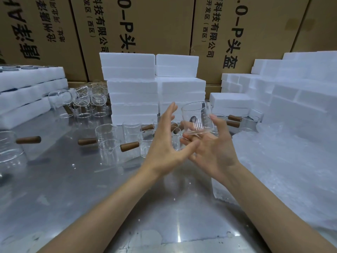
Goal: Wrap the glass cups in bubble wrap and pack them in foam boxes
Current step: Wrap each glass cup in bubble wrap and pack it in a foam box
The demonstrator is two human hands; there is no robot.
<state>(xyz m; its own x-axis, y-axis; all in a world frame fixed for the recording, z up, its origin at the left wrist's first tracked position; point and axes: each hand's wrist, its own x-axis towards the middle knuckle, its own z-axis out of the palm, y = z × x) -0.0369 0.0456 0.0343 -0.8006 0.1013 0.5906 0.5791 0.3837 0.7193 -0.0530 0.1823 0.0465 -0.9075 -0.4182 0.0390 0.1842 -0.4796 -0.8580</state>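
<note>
My right hand (213,150) holds a clear glass cup (196,117) tilted above the steel table, fingers around its base and side. My left hand (164,143) is just left of the cup, fingers spread, its thumb touching my right fingers. Several more glass cups with brown wooden handles (116,141) stand on the table behind my hands. Sheets of bubble wrap (284,167) lie in a pile on the right. White foam boxes (133,84) are stacked in the middle at the back.
More foam boxes (300,84) are piled at the right, and foam trays (27,94) with cups lie at the left. Another group of cups (85,101) stands at the back left. Brown cartons (145,24) form a wall behind. The steel table (91,198) shines near me.
</note>
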